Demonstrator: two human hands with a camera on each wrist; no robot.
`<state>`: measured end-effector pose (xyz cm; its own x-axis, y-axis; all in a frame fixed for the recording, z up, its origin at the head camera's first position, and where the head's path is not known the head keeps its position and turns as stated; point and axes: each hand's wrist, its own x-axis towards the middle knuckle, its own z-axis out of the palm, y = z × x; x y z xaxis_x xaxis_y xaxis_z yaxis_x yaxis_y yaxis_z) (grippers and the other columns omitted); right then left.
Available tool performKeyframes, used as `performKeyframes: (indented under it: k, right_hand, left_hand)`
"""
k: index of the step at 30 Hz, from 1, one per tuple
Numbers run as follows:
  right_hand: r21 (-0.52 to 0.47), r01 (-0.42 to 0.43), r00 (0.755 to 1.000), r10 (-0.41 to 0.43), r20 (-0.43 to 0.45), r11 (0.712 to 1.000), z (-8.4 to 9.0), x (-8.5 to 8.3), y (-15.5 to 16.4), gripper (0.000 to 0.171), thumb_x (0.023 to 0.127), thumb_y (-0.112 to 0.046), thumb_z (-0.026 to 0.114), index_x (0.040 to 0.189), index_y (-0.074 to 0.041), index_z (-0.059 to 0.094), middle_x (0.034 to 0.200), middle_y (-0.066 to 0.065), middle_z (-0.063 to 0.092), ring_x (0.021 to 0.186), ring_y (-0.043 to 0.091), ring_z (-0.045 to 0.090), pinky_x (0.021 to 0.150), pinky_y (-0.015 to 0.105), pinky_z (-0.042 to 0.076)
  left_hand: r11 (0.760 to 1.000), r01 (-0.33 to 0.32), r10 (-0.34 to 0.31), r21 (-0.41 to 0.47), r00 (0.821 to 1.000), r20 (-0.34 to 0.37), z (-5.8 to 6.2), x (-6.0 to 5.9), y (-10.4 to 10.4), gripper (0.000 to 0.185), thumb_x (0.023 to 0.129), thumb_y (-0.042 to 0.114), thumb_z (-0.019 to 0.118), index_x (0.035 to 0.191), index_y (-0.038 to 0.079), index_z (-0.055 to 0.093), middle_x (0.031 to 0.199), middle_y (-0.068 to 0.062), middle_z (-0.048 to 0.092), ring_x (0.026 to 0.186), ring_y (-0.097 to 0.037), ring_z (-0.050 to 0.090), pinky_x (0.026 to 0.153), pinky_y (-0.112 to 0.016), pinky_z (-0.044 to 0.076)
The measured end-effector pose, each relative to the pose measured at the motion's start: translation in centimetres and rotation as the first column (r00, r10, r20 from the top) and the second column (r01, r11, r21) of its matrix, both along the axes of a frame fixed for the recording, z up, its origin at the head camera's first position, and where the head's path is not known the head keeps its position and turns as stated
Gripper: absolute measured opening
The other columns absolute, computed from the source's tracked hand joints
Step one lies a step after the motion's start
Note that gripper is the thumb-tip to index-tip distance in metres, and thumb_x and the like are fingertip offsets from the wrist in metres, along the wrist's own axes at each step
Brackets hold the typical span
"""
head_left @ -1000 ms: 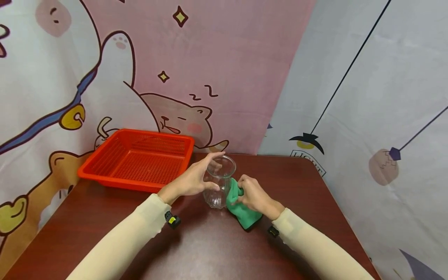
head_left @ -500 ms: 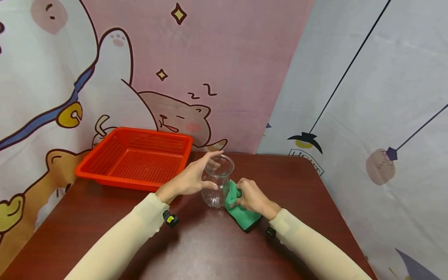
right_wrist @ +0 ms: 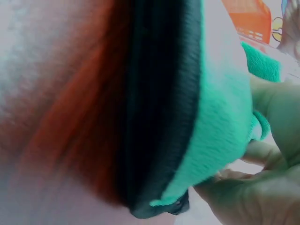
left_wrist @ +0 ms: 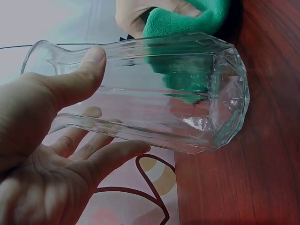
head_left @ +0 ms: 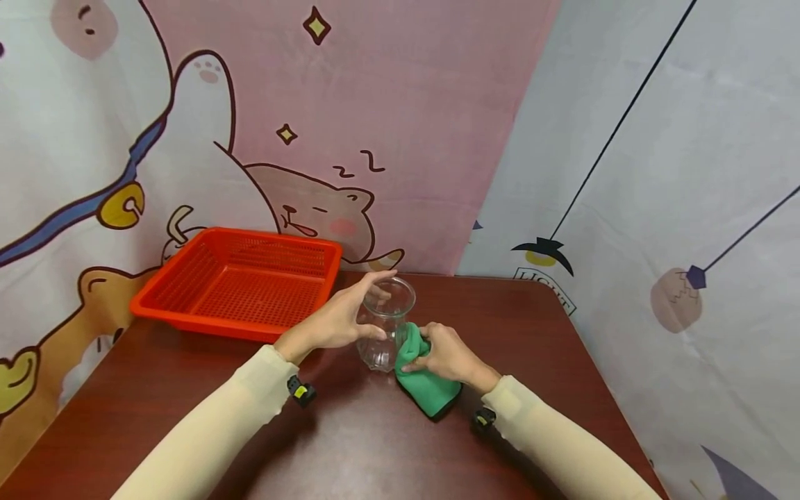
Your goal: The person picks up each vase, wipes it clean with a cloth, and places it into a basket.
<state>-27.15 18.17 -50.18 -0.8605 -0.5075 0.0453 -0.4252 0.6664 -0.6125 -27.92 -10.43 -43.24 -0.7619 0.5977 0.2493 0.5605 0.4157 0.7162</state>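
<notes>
A clear glass vase (head_left: 378, 355) with a flared rim stands on the table. My left hand (head_left: 331, 323) holds it near the neck; in the left wrist view, the thumb (left_wrist: 89, 70) lies on one side and the fingers (left_wrist: 115, 161) spread along the other. A green cloth (head_left: 431, 394) with a dark edge is bunched in my right hand (head_left: 448, 355), which holds it against the vase's right side. Through the glass (left_wrist: 140, 101) the green shows in the left wrist view. The right wrist view has the hanging cloth (right_wrist: 220, 112) close up, covering part of the fingers.
An orange-red plastic basket (head_left: 250, 292) with perforated sides stands at the table's back left, behind my left hand. A cartoon-printed curtain (head_left: 431, 139) lines the back and sides of the dark red-brown table (head_left: 350, 444).
My right hand has moved the cloth slightly down and toward the front of the vase. The left hand keeps its hold. The whole head view has shifted a little.
</notes>
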Motion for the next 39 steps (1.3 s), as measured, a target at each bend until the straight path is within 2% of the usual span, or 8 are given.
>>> performKeyframes:
  k: [3, 7, 13, 18, 23, 28, 31, 39]
  right_hand:
    - [-0.006, 0.036, 0.999, -0.036, -0.011, 0.999, -0.4, 0.2, -0.2, 0.032, 0.084, -0.028, 0.108, 0.105, -0.024, 0.085, 0.094, -0.014, 0.080, 0.098, 0.007, 0.068, 0.086, 0.029, 0.061]
    - [-0.023, 0.078, 0.997, -0.079, -0.017, 0.997, -0.5, 0.5, -0.3, 0.037, 0.081, -0.024, 0.109, 0.111, -0.023, 0.087, 0.100, -0.008, 0.081, 0.101, 0.011, 0.069, 0.089, 0.033, 0.063]
    - [-0.051, 0.133, 0.991, -0.133, 0.003, 0.990, -0.6, 0.7, -0.1, 0.043, 0.081, -0.023, 0.110, 0.118, -0.022, 0.088, 0.108, -0.001, 0.080, 0.099, 0.011, 0.070, 0.086, 0.029, 0.062]
    - [-0.080, 0.149, 0.988, -0.152, -0.025, 0.986, -0.5, 1.0, 0.1, 0.042, 0.082, -0.023, 0.109, 0.118, -0.025, 0.088, 0.113, 0.000, 0.083, 0.100, 0.010, 0.072, 0.088, 0.032, 0.064]
    - [-0.124, 0.167, 0.985, -0.172, -0.029, 0.978, -0.5, 1.5, 0.2, 0.045, 0.085, -0.018, 0.106, 0.126, -0.025, 0.089, 0.127, 0.003, 0.085, 0.109, 0.014, 0.077, 0.093, 0.034, 0.067]
    - [-0.152, 0.172, 0.983, -0.180, -0.034, 0.973, -0.4, 1.8, 0.3, 0.052, 0.089, -0.018, 0.104, 0.137, -0.021, 0.087, 0.137, 0.006, 0.084, 0.122, 0.023, 0.080, 0.102, 0.043, 0.068]
    - [-0.163, 0.181, 0.980, -0.192, -0.055, 0.970, -0.2, 1.9, 0.2, 0.059, 0.088, -0.020, 0.105, 0.143, -0.017, 0.084, 0.136, 0.005, 0.084, 0.125, 0.025, 0.080, 0.103, 0.045, 0.067]
    - [-0.249, 0.203, 0.969, -0.230, -0.086, 0.947, 0.4, 2.0, -0.4, 0.065, 0.088, -0.013, 0.103, 0.149, -0.014, 0.081, 0.126, 0.002, 0.085, 0.115, 0.019, 0.080, 0.094, 0.032, 0.063]
  left_hand:
    - [1.000, -0.004, 0.004, 0.001, 1.000, 0.006, -0.1, 0.1, -0.1, 0.113, 0.094, 0.008, 0.099, 0.183, 0.027, 0.031, 0.156, -0.018, 0.072, 0.145, -0.034, 0.071, 0.094, -0.039, 0.067]
    - [1.000, -0.002, 0.002, 0.004, 1.000, -0.007, -0.3, 0.1, -0.1, 0.114, 0.093, 0.008, 0.099, 0.183, 0.026, 0.031, 0.155, -0.017, 0.073, 0.144, -0.034, 0.071, 0.092, -0.038, 0.067]
    - [1.000, 0.009, -0.009, 0.007, 1.000, -0.016, -0.4, 0.0, 0.1, 0.114, 0.093, 0.008, 0.099, 0.183, 0.025, 0.031, 0.155, -0.019, 0.073, 0.143, -0.036, 0.072, 0.093, -0.042, 0.068]
    - [1.000, 0.009, -0.009, 0.008, 1.000, -0.020, -0.2, 0.0, 0.2, 0.114, 0.093, 0.009, 0.100, 0.183, 0.026, 0.031, 0.155, -0.019, 0.073, 0.142, -0.036, 0.073, 0.095, -0.041, 0.067]
    - [1.000, 0.006, -0.006, 0.004, 1.000, -0.007, -0.2, 0.0, 0.2, 0.114, 0.093, 0.010, 0.100, 0.183, 0.027, 0.031, 0.155, -0.019, 0.073, 0.141, -0.036, 0.074, 0.098, -0.044, 0.068]
    - [1.000, 0.003, -0.003, 0.006, 1.000, -0.020, -0.3, -0.1, 0.1, 0.114, 0.093, 0.010, 0.100, 0.182, 0.026, 0.032, 0.154, -0.018, 0.074, 0.141, -0.034, 0.074, 0.098, -0.046, 0.068]
    - [1.000, 0.004, -0.004, 0.004, 1.000, -0.024, -0.3, -0.1, 0.1, 0.114, 0.093, 0.009, 0.100, 0.182, 0.026, 0.031, 0.153, -0.018, 0.074, 0.141, -0.034, 0.074, 0.099, -0.046, 0.068]
    - [1.000, 0.008, -0.008, -0.001, 1.000, -0.025, -0.2, -0.1, -0.1, 0.114, 0.093, 0.009, 0.100, 0.183, 0.024, 0.031, 0.154, -0.020, 0.073, 0.143, -0.035, 0.073, 0.104, -0.050, 0.069]
